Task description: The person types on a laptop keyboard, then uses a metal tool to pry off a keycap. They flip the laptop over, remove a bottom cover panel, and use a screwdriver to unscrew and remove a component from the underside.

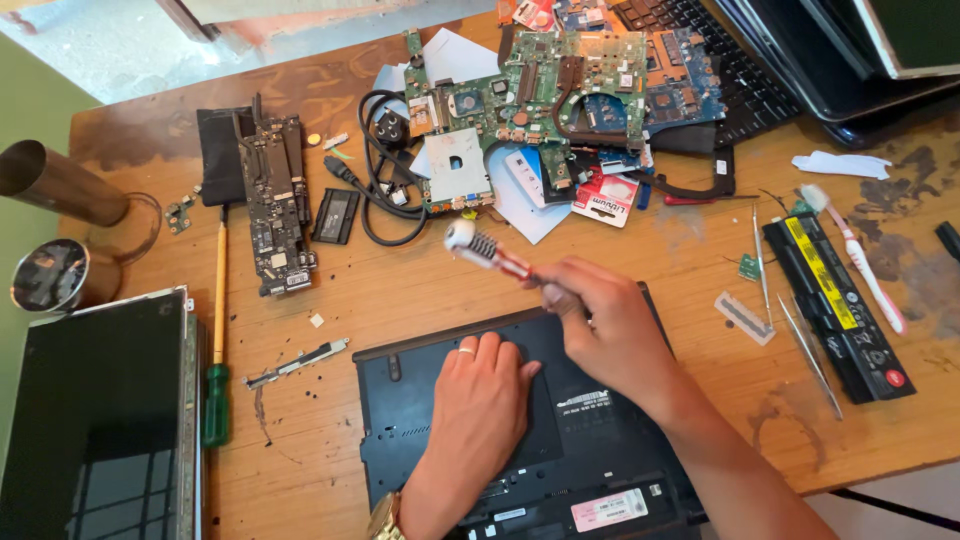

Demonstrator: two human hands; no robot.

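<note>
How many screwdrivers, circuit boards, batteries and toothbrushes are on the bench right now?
Screwdrivers: 2, one in the right hand, one green-handled at the left.
Circuit boards: 3, dark board, green board, blue board.
Batteries: 1.
Toothbrushes: 1.
Total: 7.

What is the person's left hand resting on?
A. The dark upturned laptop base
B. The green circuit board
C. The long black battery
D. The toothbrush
A: the left hand lies flat, palm down, on the dark laptop base, while the right hand holds a screwdriver over it; the green circuit board, the black battery and the toothbrush lie apart from it on the wooden table.
</note>
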